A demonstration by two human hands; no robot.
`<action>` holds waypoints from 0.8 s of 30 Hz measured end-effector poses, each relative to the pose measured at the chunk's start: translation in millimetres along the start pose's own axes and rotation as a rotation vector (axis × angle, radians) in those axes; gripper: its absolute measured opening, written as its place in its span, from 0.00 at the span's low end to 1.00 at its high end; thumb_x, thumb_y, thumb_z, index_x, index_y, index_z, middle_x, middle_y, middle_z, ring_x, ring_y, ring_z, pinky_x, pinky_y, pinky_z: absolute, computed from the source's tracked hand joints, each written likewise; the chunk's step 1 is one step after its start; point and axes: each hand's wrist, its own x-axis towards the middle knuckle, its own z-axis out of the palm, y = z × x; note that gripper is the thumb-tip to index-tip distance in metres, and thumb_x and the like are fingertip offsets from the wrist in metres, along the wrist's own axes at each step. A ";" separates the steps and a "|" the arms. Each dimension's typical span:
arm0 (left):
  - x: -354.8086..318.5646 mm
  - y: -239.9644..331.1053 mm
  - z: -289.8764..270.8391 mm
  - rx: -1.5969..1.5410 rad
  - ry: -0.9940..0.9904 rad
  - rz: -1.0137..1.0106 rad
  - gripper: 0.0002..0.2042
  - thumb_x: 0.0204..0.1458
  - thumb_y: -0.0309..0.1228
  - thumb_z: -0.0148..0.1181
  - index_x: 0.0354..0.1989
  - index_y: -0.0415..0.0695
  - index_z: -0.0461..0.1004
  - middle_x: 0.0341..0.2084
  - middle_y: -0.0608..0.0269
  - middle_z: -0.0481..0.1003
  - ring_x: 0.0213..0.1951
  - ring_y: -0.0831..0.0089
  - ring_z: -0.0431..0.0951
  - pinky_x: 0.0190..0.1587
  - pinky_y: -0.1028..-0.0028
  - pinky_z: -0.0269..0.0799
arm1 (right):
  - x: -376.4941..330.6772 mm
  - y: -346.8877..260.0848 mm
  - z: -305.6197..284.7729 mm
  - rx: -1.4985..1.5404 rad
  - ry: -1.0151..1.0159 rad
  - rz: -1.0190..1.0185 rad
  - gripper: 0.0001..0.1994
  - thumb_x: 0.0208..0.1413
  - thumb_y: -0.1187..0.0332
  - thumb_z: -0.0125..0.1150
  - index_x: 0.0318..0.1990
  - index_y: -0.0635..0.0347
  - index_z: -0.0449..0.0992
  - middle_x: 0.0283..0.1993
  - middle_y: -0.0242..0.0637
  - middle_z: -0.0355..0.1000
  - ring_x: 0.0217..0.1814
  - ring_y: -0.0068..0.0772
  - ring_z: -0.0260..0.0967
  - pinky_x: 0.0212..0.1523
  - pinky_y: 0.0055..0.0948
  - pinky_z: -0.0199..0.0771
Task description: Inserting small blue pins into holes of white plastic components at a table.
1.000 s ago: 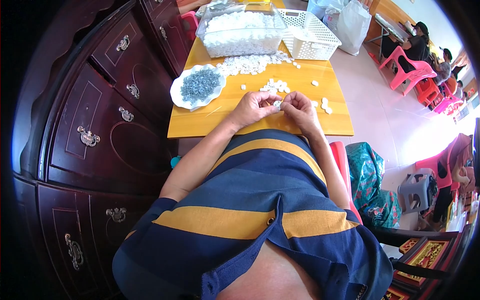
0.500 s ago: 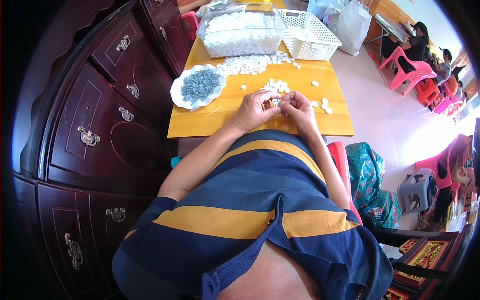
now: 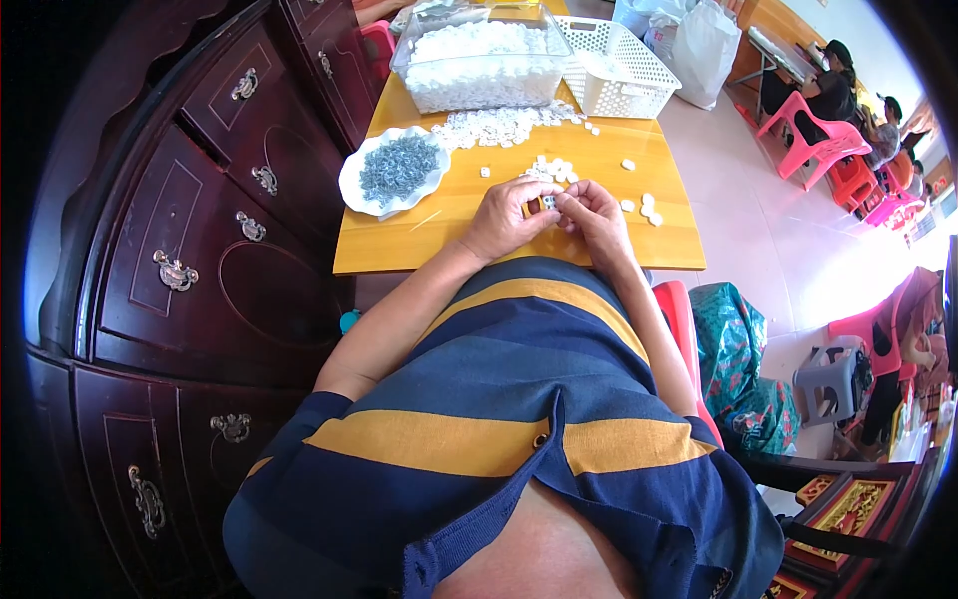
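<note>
Close to the table's near edge, my left hand is closed around a small white piece, whose kind is hard to make out. My right hand pinches at that piece from the other side, fingertips pressed together; anything tiny between them is hidden. Just beyond my fingers lie several small white rounded plastic pieces, and a few more sit to the right. To the left, a scalloped white plate bears a heap of small blue-grey parts.
A clear bin full of white pieces stands at the back, a scatter of them before it. Beside it is a white perforated basket. A thin stick lies near the plate. Dark drawers rise at the left.
My right fingers have shifted slightly against the small white piece, which shows a little more between my hands. Everything else stays as it was.
</note>
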 end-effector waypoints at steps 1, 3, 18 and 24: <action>0.2 0.0 -0.3 0.002 -0.007 -0.002 0.13 0.48 0.25 0.68 0.43 0.37 0.79 0.35 0.54 0.79 0.30 0.67 0.80 0.36 0.71 0.76 | 0.6 0.7 -0.3 0.000 0.000 0.001 0.07 0.61 0.67 0.64 0.38 0.59 0.74 0.27 0.25 0.73 0.27 0.12 0.67 0.30 0.13 0.65; 0.6 -1.0 -0.1 0.003 -0.014 -0.004 0.13 0.49 0.25 0.68 0.43 0.37 0.79 0.35 0.53 0.79 0.30 0.67 0.80 0.36 0.71 0.76 | 1.4 2.2 -0.7 0.002 0.003 -0.009 0.06 0.61 0.68 0.65 0.37 0.58 0.73 0.27 0.25 0.73 0.27 0.12 0.67 0.30 0.13 0.64; -4.0 -5.9 4.9 0.181 0.037 -0.010 0.14 0.46 0.32 0.71 0.41 0.41 0.81 0.32 0.53 0.80 0.28 0.61 0.81 0.32 0.67 0.76 | 2.2 4.3 4.1 0.030 0.024 -0.039 0.05 0.59 0.73 0.64 0.36 0.60 0.72 0.26 0.24 0.71 0.25 0.11 0.65 0.28 0.12 0.63; -3.9 -2.1 2.2 0.156 0.015 -0.040 0.15 0.46 0.33 0.70 0.41 0.41 0.81 0.32 0.52 0.80 0.28 0.59 0.81 0.32 0.67 0.76 | 0.6 0.4 1.9 0.034 0.023 0.017 0.05 0.61 0.71 0.63 0.38 0.60 0.74 0.28 0.25 0.72 0.27 0.12 0.66 0.31 0.12 0.66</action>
